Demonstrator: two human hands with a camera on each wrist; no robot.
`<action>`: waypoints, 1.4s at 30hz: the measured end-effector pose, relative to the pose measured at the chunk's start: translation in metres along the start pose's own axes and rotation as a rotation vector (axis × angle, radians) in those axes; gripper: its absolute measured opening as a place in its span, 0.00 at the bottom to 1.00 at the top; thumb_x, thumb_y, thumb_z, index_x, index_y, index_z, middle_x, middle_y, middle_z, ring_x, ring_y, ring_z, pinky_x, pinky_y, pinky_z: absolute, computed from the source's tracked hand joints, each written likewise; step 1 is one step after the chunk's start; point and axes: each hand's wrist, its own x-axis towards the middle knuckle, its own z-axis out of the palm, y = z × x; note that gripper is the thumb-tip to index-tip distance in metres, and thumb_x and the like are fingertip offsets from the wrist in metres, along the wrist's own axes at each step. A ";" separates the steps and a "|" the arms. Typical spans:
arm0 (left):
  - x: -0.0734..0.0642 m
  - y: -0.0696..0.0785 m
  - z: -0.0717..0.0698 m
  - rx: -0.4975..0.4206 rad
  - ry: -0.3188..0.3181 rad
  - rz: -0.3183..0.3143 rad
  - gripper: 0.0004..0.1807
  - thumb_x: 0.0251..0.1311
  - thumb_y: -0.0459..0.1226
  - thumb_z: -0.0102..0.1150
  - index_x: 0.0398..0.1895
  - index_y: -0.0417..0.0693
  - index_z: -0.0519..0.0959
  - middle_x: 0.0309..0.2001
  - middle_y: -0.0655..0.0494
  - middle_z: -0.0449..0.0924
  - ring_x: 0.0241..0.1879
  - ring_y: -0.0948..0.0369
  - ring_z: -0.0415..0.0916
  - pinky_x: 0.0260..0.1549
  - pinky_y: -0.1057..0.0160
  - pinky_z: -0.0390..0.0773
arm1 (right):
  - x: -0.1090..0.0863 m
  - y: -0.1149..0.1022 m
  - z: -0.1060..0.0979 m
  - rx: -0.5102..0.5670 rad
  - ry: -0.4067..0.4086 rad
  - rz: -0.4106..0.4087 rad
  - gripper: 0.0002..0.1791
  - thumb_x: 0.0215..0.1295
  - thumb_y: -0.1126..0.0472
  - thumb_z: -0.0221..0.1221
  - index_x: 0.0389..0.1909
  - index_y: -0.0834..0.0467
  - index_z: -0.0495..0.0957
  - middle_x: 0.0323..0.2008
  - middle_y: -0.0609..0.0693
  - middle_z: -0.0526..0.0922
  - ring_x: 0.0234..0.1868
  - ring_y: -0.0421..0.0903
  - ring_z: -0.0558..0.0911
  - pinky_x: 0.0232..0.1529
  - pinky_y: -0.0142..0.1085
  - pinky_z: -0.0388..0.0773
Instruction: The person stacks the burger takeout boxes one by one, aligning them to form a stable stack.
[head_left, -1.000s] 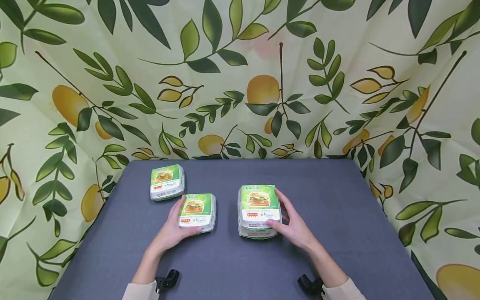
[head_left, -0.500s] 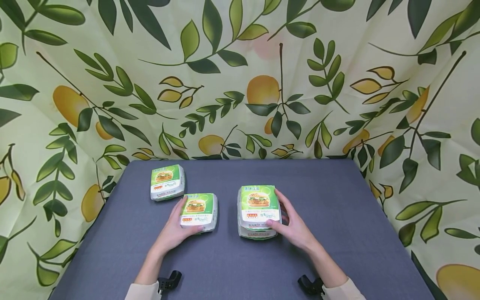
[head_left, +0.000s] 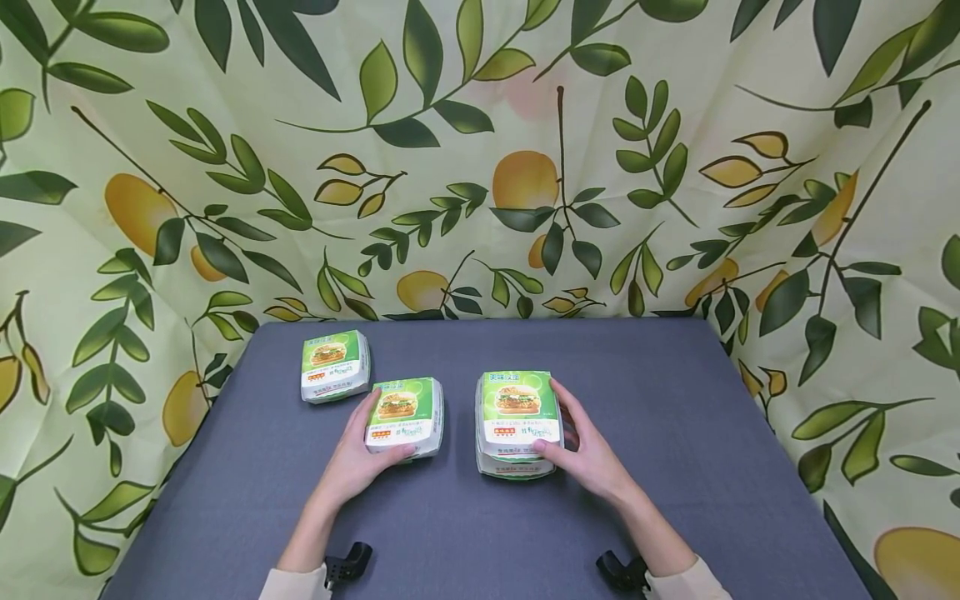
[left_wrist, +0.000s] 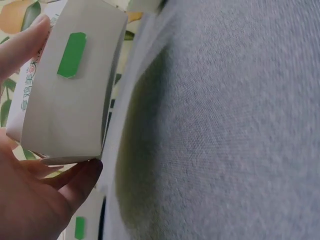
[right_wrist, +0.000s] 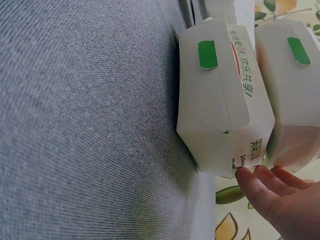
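In the head view my left hand [head_left: 356,454] grips a green-and-white burger box [head_left: 405,417], thumb at its front and fingers along its left side. The left wrist view shows this burger box [left_wrist: 75,100] raised above the cloth, a shadow below it. My right hand [head_left: 588,454] holds a stack of two such boxes by the right side, its thumb on the front of the upper burger box [head_left: 517,412]. In the right wrist view, fingertips touch the side of the lower burger box [right_wrist: 215,110], which rests on the cloth under the upper one.
Another burger box [head_left: 333,365] sits at the back left of the dark blue-grey tablecloth [head_left: 480,533], close behind my left hand. A leaf-and-fruit patterned curtain [head_left: 450,167] hangs around the table's back and sides. Black wrist cameras [head_left: 348,562] show below both hands.
My left hand has moved slightly right and away from me, carrying its burger box up and nearer the stack. My right hand and the stack have stayed in place.
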 end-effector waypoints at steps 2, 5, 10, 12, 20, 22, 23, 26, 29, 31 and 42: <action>0.000 0.003 0.001 -0.001 0.006 0.010 0.61 0.48 0.48 0.80 0.81 0.49 0.52 0.79 0.44 0.49 0.76 0.46 0.50 0.70 0.40 0.52 | 0.000 0.000 0.000 0.000 0.001 0.002 0.51 0.64 0.54 0.68 0.82 0.45 0.48 0.74 0.57 0.61 0.71 0.59 0.63 0.66 0.63 0.62; 0.000 0.006 0.002 -0.005 0.015 0.020 0.60 0.48 0.48 0.80 0.81 0.50 0.52 0.79 0.45 0.50 0.75 0.46 0.51 0.69 0.40 0.52 | 0.000 0.001 0.000 0.004 0.001 0.003 0.51 0.64 0.54 0.68 0.82 0.45 0.48 0.74 0.57 0.60 0.72 0.59 0.63 0.67 0.63 0.62; 0.000 0.013 0.002 -0.018 0.030 0.018 0.60 0.49 0.49 0.80 0.82 0.55 0.53 0.79 0.47 0.50 0.76 0.47 0.51 0.69 0.40 0.52 | 0.000 0.001 0.000 0.010 0.000 -0.001 0.51 0.64 0.55 0.68 0.82 0.45 0.48 0.74 0.57 0.61 0.71 0.59 0.64 0.66 0.63 0.62; -0.001 0.016 0.002 -0.025 0.035 0.019 0.59 0.49 0.49 0.80 0.82 0.57 0.53 0.80 0.48 0.50 0.75 0.47 0.51 0.69 0.40 0.51 | 0.000 0.001 0.000 0.009 -0.001 -0.004 0.51 0.65 0.55 0.68 0.82 0.45 0.48 0.74 0.57 0.61 0.71 0.59 0.64 0.66 0.63 0.63; -0.001 0.028 0.006 -0.054 0.055 0.056 0.59 0.48 0.47 0.80 0.81 0.59 0.54 0.79 0.49 0.51 0.74 0.49 0.54 0.68 0.41 0.54 | -0.002 0.000 -0.001 0.000 0.003 -0.005 0.50 0.64 0.55 0.68 0.82 0.46 0.48 0.72 0.57 0.63 0.69 0.60 0.66 0.65 0.62 0.64; -0.001 0.031 0.006 -0.061 0.064 0.067 0.59 0.48 0.47 0.81 0.81 0.60 0.54 0.79 0.49 0.52 0.73 0.49 0.55 0.67 0.42 0.55 | -0.002 0.001 -0.001 0.001 0.007 -0.008 0.50 0.64 0.55 0.68 0.82 0.46 0.49 0.72 0.57 0.63 0.69 0.59 0.66 0.65 0.62 0.64; -0.001 0.032 0.006 -0.063 0.069 0.069 0.59 0.48 0.46 0.81 0.81 0.60 0.54 0.79 0.49 0.52 0.73 0.49 0.56 0.67 0.42 0.55 | -0.001 0.001 -0.001 0.001 0.008 -0.008 0.50 0.64 0.55 0.68 0.82 0.45 0.49 0.72 0.56 0.63 0.69 0.59 0.65 0.65 0.62 0.64; -0.002 0.037 0.005 -0.072 0.079 0.079 0.59 0.47 0.45 0.81 0.81 0.60 0.55 0.79 0.49 0.52 0.73 0.49 0.56 0.67 0.42 0.54 | 0.000 0.002 0.000 0.002 0.006 -0.011 0.50 0.64 0.55 0.68 0.82 0.45 0.49 0.73 0.56 0.62 0.70 0.58 0.64 0.65 0.63 0.63; -0.002 0.043 0.005 -0.067 0.096 0.093 0.58 0.48 0.45 0.81 0.81 0.60 0.55 0.79 0.50 0.52 0.74 0.49 0.54 0.67 0.41 0.54 | 0.001 0.001 0.001 0.003 0.007 -0.014 0.50 0.64 0.55 0.68 0.82 0.45 0.49 0.73 0.56 0.62 0.70 0.58 0.64 0.65 0.63 0.63; -0.002 0.047 0.005 -0.065 0.110 0.101 0.58 0.48 0.46 0.81 0.81 0.59 0.56 0.79 0.50 0.52 0.74 0.49 0.54 0.67 0.41 0.54 | 0.001 0.001 0.001 0.001 0.009 -0.013 0.50 0.64 0.55 0.68 0.81 0.45 0.49 0.73 0.56 0.62 0.70 0.58 0.65 0.65 0.63 0.63; 0.001 0.068 0.010 -0.078 0.127 0.152 0.58 0.47 0.45 0.81 0.81 0.57 0.57 0.78 0.50 0.54 0.74 0.50 0.54 0.68 0.41 0.55 | 0.000 0.000 0.001 -0.007 0.015 -0.002 0.50 0.64 0.55 0.68 0.81 0.45 0.49 0.72 0.56 0.63 0.70 0.58 0.64 0.65 0.63 0.63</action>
